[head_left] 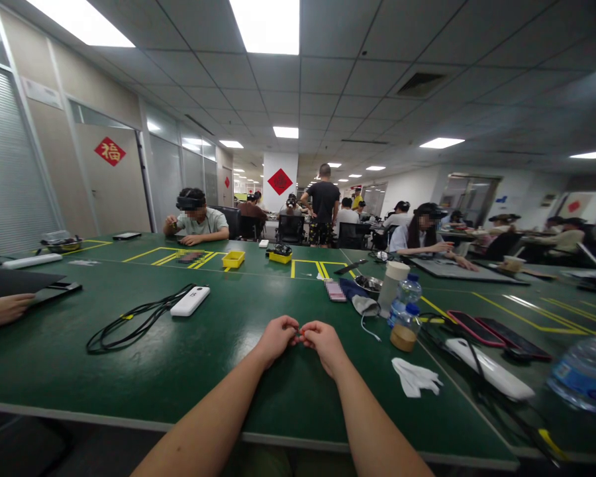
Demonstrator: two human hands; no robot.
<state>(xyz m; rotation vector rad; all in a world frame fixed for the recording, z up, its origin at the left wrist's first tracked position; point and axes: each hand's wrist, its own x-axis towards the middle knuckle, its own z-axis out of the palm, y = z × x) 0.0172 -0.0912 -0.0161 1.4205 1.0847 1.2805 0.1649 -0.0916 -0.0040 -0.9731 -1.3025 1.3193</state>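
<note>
Both of my hands are held close together just above the green table (193, 371), their fingertips almost meeting. My left hand (279, 338) is closed, thumb and fingers pinched. My right hand (324, 342) is pinched the same way, facing it. A tiny spot of red-orange shows at the fingertips, too small to name, and the fingers cover the rest. Left of them lies a white power bank (191, 301) with a coiled black cable (139, 321). To the right, a crumpled white glove (416, 377) rests on the table.
Bottles (404, 336) and a pale tumbler (393, 288) stand at the right, near a metal bowl (369, 283). Farther off are yellow trays (234, 259) and a phone (336, 290). Another person's hand (4, 310) is at the left edge. Co-workers sit across the table.
</note>
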